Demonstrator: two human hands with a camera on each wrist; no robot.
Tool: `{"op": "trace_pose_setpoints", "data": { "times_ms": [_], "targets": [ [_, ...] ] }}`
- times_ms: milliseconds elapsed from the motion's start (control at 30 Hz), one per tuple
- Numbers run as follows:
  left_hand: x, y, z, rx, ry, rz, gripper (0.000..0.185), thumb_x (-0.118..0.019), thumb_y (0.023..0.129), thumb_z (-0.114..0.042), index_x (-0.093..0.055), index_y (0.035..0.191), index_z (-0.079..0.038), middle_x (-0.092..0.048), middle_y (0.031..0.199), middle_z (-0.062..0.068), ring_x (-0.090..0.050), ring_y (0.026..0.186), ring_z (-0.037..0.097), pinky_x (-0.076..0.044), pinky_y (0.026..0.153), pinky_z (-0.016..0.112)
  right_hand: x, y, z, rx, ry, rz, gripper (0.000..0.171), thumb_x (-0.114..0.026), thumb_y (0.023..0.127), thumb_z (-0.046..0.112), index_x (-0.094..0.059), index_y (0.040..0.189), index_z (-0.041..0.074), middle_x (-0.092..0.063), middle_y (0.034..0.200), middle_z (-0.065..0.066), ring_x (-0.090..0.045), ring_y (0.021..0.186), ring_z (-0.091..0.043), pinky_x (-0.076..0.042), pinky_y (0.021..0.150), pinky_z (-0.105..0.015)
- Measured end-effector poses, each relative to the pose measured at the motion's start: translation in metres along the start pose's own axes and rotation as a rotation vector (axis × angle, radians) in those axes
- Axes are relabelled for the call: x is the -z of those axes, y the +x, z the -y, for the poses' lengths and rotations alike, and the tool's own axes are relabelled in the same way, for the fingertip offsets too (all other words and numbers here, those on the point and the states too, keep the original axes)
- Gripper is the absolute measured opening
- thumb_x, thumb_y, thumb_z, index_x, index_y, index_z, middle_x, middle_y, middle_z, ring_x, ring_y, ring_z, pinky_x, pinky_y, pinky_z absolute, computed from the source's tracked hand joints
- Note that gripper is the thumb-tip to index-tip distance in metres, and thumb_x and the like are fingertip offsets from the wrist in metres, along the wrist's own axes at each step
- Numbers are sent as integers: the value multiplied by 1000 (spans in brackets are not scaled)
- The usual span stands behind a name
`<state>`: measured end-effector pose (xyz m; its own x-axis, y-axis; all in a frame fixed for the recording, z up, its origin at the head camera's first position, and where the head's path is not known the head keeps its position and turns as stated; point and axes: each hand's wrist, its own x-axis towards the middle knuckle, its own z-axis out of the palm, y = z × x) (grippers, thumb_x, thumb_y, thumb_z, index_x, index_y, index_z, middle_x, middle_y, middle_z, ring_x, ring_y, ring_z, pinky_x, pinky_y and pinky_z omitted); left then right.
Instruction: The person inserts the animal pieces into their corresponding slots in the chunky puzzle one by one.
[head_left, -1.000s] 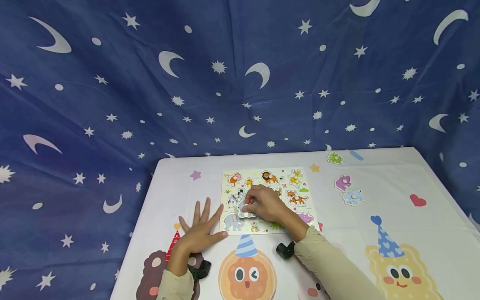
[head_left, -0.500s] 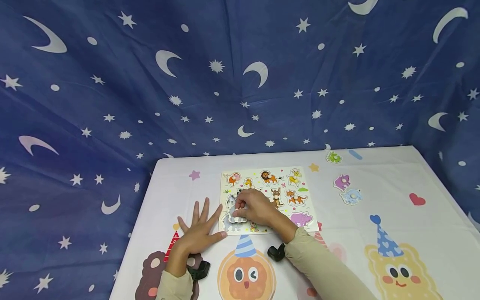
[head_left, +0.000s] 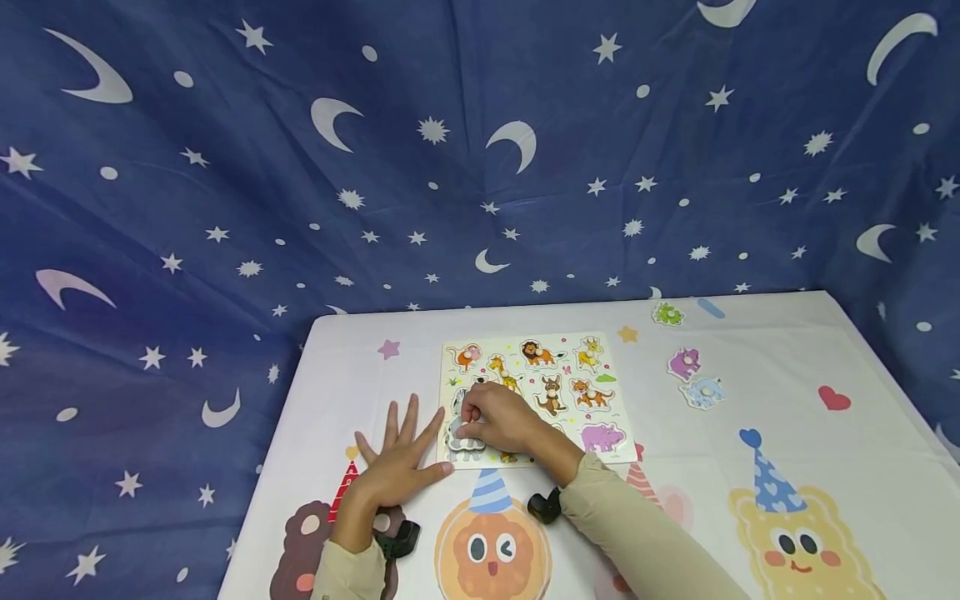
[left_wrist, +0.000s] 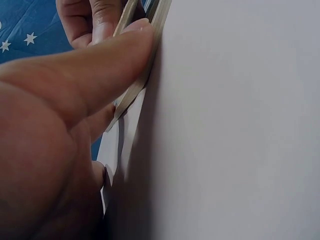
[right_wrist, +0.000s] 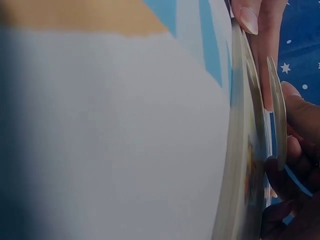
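My right hand [head_left: 498, 417] pinches a grey animal-shaped puzzle piece [head_left: 463, 437] between thumb and fingers. The piece is over the lower left of the animal puzzle board [head_left: 624, 408], overlapping the printed grey elephant there. In the right wrist view the piece [right_wrist: 278, 115] shows edge-on, a little apart from the board's edge [right_wrist: 235, 120]. My left hand [head_left: 399, 462] lies with fingers spread at the board's left side, its fingertips close to that edge. In the left wrist view its thumb [left_wrist: 100, 75] presses along the board's edge [left_wrist: 135, 95].
At the right of the table lie a green piece [head_left: 668, 313], a purple piece [head_left: 684, 363] and a light blue piece [head_left: 703, 392]. The white tablecloth [head_left: 750, 350] carries printed cartoon figures. A blue curtain [head_left: 420, 167] with moons and stars hangs behind.
My right hand has carried the grey piece left and slightly toward me, from beside the zebra to over the printed elephant. The left hand stays in place.
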<state>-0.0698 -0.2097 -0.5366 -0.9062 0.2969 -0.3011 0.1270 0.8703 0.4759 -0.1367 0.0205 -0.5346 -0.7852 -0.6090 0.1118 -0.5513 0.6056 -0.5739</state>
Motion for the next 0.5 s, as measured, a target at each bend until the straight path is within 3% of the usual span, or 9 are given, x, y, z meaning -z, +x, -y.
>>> {"op": "trace_pose_setpoints", "data": {
  "times_ms": [500],
  "targets": [
    [-2, 2, 2, 7, 17, 4, 85, -58, 93, -67, -17, 163, -40, 17, 172, 5, 25, 155, 41, 23, 100, 84, -1, -1, 4, -8, -14, 1, 25, -82, 86, 37, -64, 82, 21, -58, 78, 8, -49, 80, -8, -43, 71, -24]
  ]
}}
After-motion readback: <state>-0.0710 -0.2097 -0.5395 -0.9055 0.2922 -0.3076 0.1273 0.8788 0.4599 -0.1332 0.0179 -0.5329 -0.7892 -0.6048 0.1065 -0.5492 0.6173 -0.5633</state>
